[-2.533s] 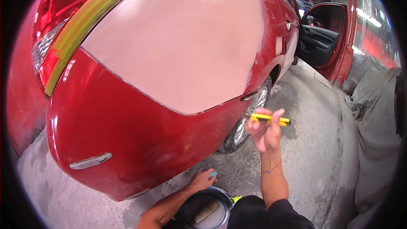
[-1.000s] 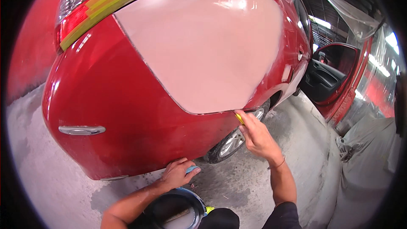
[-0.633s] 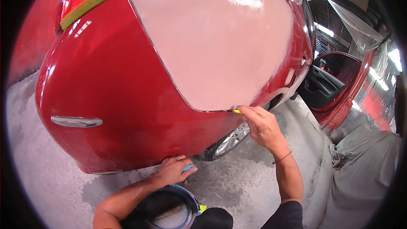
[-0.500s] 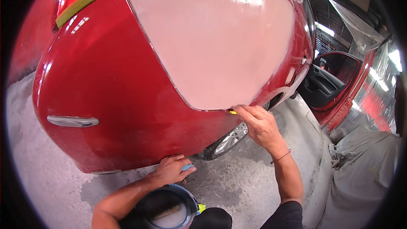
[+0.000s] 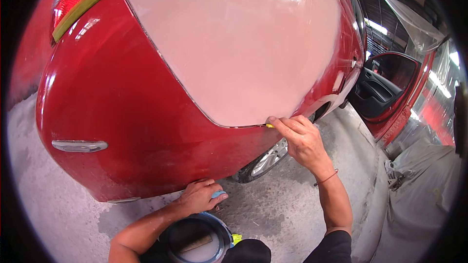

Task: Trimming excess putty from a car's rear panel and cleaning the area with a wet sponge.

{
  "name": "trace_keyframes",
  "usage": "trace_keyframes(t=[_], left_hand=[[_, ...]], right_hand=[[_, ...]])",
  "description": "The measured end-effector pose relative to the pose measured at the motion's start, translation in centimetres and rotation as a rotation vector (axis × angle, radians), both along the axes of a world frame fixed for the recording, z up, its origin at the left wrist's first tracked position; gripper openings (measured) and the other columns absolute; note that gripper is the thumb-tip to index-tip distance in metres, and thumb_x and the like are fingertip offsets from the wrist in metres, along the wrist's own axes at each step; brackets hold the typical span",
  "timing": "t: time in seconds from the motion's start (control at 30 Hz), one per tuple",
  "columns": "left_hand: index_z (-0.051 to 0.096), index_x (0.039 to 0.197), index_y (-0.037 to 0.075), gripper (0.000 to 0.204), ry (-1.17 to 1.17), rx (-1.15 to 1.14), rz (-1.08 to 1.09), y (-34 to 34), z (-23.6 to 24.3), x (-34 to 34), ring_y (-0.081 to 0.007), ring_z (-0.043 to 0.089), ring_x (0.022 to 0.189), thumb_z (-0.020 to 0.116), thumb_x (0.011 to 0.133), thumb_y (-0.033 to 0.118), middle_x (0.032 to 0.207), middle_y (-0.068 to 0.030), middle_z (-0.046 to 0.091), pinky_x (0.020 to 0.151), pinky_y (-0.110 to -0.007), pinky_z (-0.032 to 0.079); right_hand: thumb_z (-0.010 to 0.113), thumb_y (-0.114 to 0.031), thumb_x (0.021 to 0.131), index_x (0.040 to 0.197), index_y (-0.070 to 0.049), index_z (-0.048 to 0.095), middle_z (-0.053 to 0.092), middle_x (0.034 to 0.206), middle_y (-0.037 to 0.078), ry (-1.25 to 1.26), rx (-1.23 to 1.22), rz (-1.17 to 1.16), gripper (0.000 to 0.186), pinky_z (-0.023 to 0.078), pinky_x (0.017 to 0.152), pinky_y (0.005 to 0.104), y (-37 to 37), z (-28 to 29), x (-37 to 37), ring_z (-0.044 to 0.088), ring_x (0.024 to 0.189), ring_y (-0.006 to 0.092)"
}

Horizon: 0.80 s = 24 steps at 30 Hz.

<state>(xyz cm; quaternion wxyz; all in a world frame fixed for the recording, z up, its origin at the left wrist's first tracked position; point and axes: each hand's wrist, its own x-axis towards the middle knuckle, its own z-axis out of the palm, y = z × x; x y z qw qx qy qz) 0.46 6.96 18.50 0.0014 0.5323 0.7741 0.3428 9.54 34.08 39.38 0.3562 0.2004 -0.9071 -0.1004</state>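
Note:
My right hand (image 5: pixel 304 141) is pinched at the lower corner of the pale pink panel (image 5: pixel 234 53) on a red car. Between its fingertips shows a bit of a small bright yellow piece (image 5: pixel 269 125), touching the seam between that panel and the red bumper (image 5: pixel 122 102). Most of the piece is hidden by the fingers. Down at the bumper's bottom edge rests my left hand (image 5: pixel 197 197), its fingers against the bumper. A light blue piece (image 5: pixel 218 194), perhaps a sponge or pad, is gripped between its thumb and fingers.
A dark bucket (image 5: pixel 229 241) of cloudy liquid, with a flat block inside, stands below my left hand. Yellow-green tape (image 5: pixel 92 0) borders the tail light. Beyond the rear wheel (image 5: pixel 268 160), a car door (image 5: pixel 385 87) stands open. Grey sheeting (image 5: pixel 424 185) drapes at the right.
My viewpoint has shifted slightly, so the car's rear sits a little further left in view. Both hands stay in nearly the same places on the car, with the same grips.

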Motion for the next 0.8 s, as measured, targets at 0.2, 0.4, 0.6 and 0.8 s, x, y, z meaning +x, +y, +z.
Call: trace_keyframes(t=[0.2,0.4,0.6,0.8], left_hand=[[0.073,0.101,0.007,0.036,-0.001,0.004,-0.001,0.1,0.0,-0.1,-0.0354,0.070,0.092,0.067,0.098,0.042,0.100,-0.0151,0.070,0.081,-0.046,0.057],[0.073,0.102,0.007,0.035,0.003,-0.030,0.006,-0.2,-0.1,0.0,-0.0339,0.070,0.093,0.067,0.098,0.042,0.099,-0.0142,0.070,0.082,-0.045,0.056],[0.073,0.105,0.007,0.036,-0.006,-0.037,-0.006,0.2,-0.4,0.0,-0.0331,0.070,0.091,0.068,0.098,0.042,0.097,-0.0127,0.069,0.084,-0.042,0.056],[0.074,0.106,0.008,0.035,0.029,-0.018,0.003,0.1,-0.5,0.1,-0.0328,0.070,0.092,0.068,0.098,0.042,0.097,-0.0129,0.069,0.084,-0.042,0.056]], right_hand=[[0.063,-0.001,0.076,0.133,-0.011,0.067,0.070,0.108,0.004,-0.006,0.066,-0.032,0.058,0.053,0.083,0.0374,-0.7,1.1,0.0,0.060,0.089,0.0237],[0.065,-0.005,0.075,0.129,-0.014,0.069,0.069,0.107,0.000,0.001,0.207,-0.151,0.055,0.052,0.083,0.0339,-0.3,2.1,0.8,0.059,0.091,0.0204],[0.068,-0.007,0.072,0.125,-0.015,0.071,0.069,0.107,-0.001,0.116,0.256,-0.147,0.054,0.050,0.082,0.0320,0.8,1.9,1.4,0.060,0.096,0.0187],[0.073,-0.004,0.082,0.123,-0.010,0.071,0.069,0.100,0.004,0.139,-0.092,-0.105,0.041,0.051,0.069,0.0316,-0.6,0.9,2.7,0.064,0.084,0.0193]])
